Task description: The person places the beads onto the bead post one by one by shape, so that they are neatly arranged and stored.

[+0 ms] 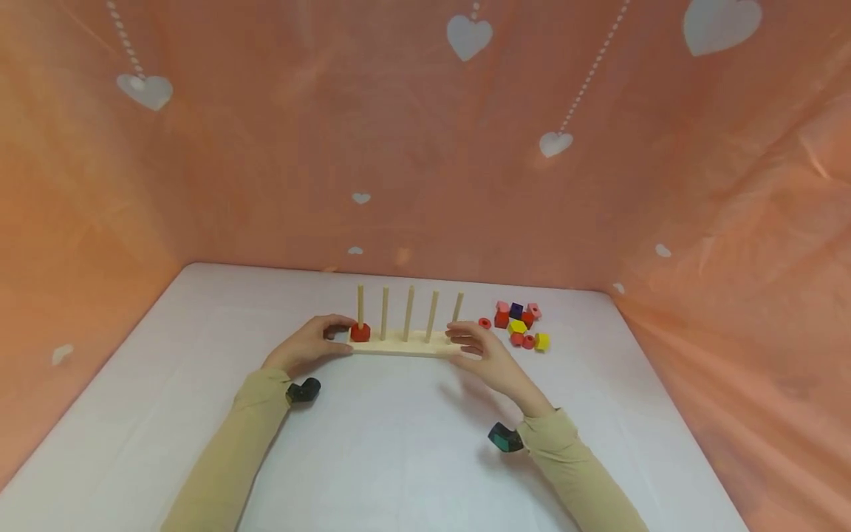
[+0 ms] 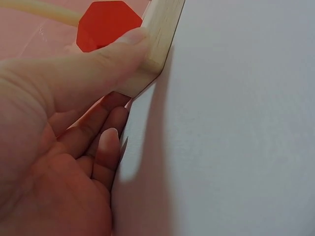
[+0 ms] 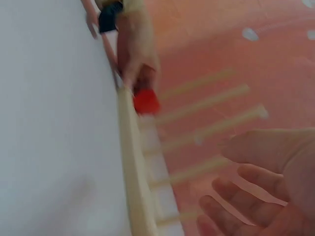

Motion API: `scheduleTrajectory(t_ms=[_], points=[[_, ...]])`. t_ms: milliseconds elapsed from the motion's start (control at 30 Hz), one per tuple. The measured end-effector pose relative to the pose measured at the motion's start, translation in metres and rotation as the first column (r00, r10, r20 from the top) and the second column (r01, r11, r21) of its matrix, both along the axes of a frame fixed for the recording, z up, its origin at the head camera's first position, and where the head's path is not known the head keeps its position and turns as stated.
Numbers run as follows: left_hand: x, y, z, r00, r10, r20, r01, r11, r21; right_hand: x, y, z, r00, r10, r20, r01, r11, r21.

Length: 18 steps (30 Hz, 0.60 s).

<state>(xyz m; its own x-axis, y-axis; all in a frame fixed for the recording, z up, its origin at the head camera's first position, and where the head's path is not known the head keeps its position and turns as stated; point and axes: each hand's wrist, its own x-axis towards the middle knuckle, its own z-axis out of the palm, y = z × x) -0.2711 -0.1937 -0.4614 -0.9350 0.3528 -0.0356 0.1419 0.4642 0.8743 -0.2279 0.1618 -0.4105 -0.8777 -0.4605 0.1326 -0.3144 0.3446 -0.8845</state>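
Note:
A pale wooden peg board [image 1: 405, 344] with several upright pegs stands on the white table. On its leftmost peg sits a red octagonal bead [image 1: 361, 332], seen also as a red octagon [image 2: 110, 24] in the left wrist view. My left hand [image 1: 310, 343] grips the board's left end, thumb along the front edge and fingers behind. Near the right end is my right hand [image 1: 488, 362], its fingers loosely spread and holding nothing. In the right wrist view that right hand [image 3: 266, 187] is apart from the pegs.
Right of the board lies a loose group of beads: a yellow one [image 1: 517, 327], a dark blue one [image 1: 516, 310], a pink one [image 1: 535, 310] and several red ones. An orange curtain [image 1: 399, 148] with white hearts stands behind the table [image 1: 399, 458].

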Motion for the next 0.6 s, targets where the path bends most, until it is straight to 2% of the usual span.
scheduleTrajectory(t_ms=[133,367,500,600], points=[[0.0,0.001,0.001,1.0,0.007,0.021,-0.007,1.0,0.008,-0.001,0.028,0.005,0.997,-0.071,0.001,0.071,0.997,0.001],[0.0,0.002,0.001,1.0,0.016,0.027,-0.016,1.0,0.018,-0.009,0.078,0.014,0.978,-0.191,-0.085,0.19,0.982,-0.021],[0.0,0.001,0.0,1.0,0.006,0.014,-0.006,1.0,0.016,-0.015,0.106,0.015,0.956,-0.278,-0.088,0.282,0.959,0.027],[-0.001,0.0,-0.002,1.0,0.005,0.018,-0.005,1.0,0.01,-0.02,0.124,0.012,0.944,-0.315,-0.1,0.324,0.942,0.093]])
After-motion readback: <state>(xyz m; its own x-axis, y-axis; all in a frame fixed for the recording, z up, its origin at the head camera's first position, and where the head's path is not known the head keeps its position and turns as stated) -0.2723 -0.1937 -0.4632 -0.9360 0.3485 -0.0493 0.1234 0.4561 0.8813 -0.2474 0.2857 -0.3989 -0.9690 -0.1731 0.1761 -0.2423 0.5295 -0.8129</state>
